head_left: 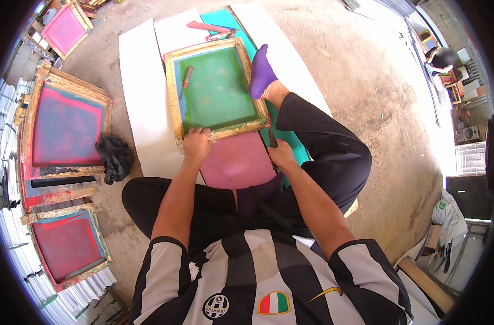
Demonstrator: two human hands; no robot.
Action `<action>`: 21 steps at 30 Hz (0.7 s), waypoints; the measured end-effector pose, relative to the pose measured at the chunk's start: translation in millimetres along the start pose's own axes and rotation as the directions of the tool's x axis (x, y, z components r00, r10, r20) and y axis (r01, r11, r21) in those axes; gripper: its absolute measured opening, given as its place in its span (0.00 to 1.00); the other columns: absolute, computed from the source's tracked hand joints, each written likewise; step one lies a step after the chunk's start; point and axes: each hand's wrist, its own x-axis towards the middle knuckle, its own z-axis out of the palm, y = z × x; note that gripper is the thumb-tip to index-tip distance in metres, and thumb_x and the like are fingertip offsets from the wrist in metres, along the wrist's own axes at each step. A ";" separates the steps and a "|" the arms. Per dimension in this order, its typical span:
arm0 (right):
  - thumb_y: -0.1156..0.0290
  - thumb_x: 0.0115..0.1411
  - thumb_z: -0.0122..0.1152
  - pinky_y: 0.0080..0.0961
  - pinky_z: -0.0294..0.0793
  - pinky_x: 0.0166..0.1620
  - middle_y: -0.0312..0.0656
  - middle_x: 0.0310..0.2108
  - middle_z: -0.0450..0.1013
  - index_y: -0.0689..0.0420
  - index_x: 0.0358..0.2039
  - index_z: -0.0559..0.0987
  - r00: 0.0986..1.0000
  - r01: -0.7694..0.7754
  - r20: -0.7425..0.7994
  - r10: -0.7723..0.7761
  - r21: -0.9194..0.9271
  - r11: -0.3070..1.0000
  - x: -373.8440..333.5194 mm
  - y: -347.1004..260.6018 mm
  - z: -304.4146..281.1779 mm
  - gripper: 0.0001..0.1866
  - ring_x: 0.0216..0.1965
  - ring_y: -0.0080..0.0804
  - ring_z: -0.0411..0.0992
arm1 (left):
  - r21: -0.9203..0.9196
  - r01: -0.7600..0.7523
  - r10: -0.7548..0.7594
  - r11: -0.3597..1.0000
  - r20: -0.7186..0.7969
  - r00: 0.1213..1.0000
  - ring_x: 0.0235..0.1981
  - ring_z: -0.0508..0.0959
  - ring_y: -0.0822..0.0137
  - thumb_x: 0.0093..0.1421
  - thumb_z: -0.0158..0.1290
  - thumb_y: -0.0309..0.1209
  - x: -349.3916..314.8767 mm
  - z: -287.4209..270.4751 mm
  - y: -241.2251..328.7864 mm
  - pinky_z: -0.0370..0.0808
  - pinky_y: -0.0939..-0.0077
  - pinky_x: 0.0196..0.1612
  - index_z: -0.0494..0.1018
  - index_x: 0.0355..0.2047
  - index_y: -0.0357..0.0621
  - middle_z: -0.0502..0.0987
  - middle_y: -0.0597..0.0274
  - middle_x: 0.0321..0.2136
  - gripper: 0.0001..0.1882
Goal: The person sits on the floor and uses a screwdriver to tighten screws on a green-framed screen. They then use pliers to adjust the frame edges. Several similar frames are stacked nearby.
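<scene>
A wooden screen-printing frame (pixel 218 89) with green mesh lies in front of me on boards. My left hand (pixel 197 145) is closed over its near rail, close to the left corner. Just off the frame's near right corner, my right hand (pixel 282 155) grips a dark, narrow tool (pixel 272 138); its exact kind I cannot make out. On the mesh, toward the left, rests a slim red-handled tool (pixel 187 81). Under the frame's near edge shows a pink panel (pixel 237 161). My purple-socked foot (pixel 262 76) is against the frame's right rail.
Beyond the frame lie a red bar-shaped tool (pixel 208 26) and a grey cutter-like tool (pixel 222 36). Several more screen frames (pixel 68 124) lean at the left, beside a black plastic bag (pixel 116 158) and white stacks (pixel 8 162). Another person (pixel 440 58) sits at the far right.
</scene>
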 end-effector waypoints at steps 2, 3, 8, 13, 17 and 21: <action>0.67 0.63 0.61 0.52 0.77 0.56 0.66 0.45 0.80 0.69 0.47 0.79 1.000 -0.030 -0.007 0.030 0.016 0.999 5.8 14.0 -5.6 0.18 0.51 0.65 0.79 | -0.035 -0.015 0.014 0.999 -0.047 0.999 0.51 0.79 0.50 0.55 0.70 0.39 -0.8 1.8 1.4 0.79 0.52 0.53 0.82 0.50 0.49 0.82 0.59 0.48 0.23; 0.67 0.63 0.61 0.52 0.76 0.57 0.67 0.46 0.80 0.69 0.47 0.79 0.998 -0.062 0.006 0.062 0.041 0.997 5.6 14.4 -7.2 0.18 0.52 0.65 0.79 | -0.037 -0.012 0.010 0.999 -0.049 0.999 0.51 0.79 0.50 0.54 0.70 0.38 -1.1 0.3 0.9 0.79 0.52 0.53 0.82 0.50 0.49 0.82 0.59 0.47 0.23; 0.69 0.64 0.62 0.41 0.75 0.36 0.53 0.32 0.76 0.67 0.43 0.77 0.999 -0.024 -0.028 0.025 0.038 0.999 13.1 32.0 -12.8 0.13 0.34 0.43 0.77 | -0.071 -0.007 0.004 0.997 -0.044 0.999 0.50 0.79 0.50 0.53 0.70 0.36 -1.4 -2.8 5.6 0.78 0.53 0.53 0.82 0.51 0.47 0.82 0.59 0.45 0.24; 0.65 0.66 0.60 0.54 0.75 0.59 0.70 0.46 0.79 0.70 0.50 0.77 0.999 0.039 0.021 -0.037 -0.095 0.995 6.7 -2.1 -18.0 0.20 0.53 0.69 0.77 | -0.065 0.012 -0.013 0.998 -0.009 1.000 0.50 0.79 0.50 0.53 0.70 0.35 -5.0 -7.8 -1.6 0.77 0.53 0.53 0.82 0.51 0.47 0.82 0.59 0.45 0.24; 0.66 0.67 0.59 0.57 0.76 0.58 0.70 0.45 0.79 0.69 0.51 0.75 0.997 0.072 0.006 -0.073 -0.223 0.972 4.3 -11.2 -22.8 0.20 0.51 0.70 0.78 | -0.071 0.020 -0.020 0.997 0.002 1.000 0.50 0.78 0.50 0.54 0.70 0.36 -3.6 -7.2 1.8 0.77 0.52 0.54 0.82 0.51 0.47 0.81 0.59 0.45 0.24; 0.65 0.68 0.59 0.58 0.78 0.57 0.69 0.44 0.80 0.67 0.52 0.73 0.998 0.054 0.007 -0.054 -0.293 0.955 5.1 -16.1 -22.3 0.19 0.49 0.69 0.80 | -0.078 0.018 -0.018 0.997 0.000 1.000 0.50 0.78 0.50 0.53 0.71 0.37 -2.6 -6.8 1.5 0.76 0.52 0.54 0.81 0.51 0.48 0.81 0.60 0.45 0.25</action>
